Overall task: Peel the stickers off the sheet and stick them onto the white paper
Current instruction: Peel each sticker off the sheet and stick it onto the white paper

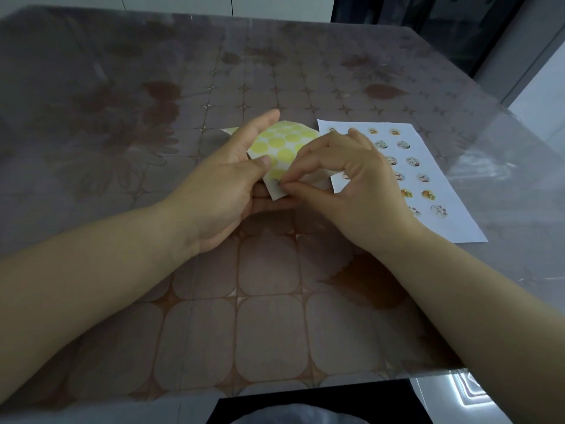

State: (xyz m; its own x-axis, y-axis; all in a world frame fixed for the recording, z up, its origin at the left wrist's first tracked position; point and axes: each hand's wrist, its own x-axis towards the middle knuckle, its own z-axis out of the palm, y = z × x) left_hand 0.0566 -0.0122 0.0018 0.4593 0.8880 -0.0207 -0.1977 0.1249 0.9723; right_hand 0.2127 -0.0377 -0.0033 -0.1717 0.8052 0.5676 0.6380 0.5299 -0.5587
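Head view. The left hand [226, 182] grips a white sticker sheet with round yellow patches [281, 145] above the brown patterned table [266, 316]. The right hand [351, 185] pinches a small sticker [277, 182] at the sheet's near corner. Just beside it on the right lies the white rectangular paper [458, 224], bearing round picture stickers [412, 161] too small to read.

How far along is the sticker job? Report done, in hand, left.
Done: rows of stickers sit on the paper, and most circles showing on the sheet are bare yellow. In hand: the left hand holds the sheet while the right hand pinches a sticker at its near corner. Left: that sticker to place; any others under the hands cannot be seen.
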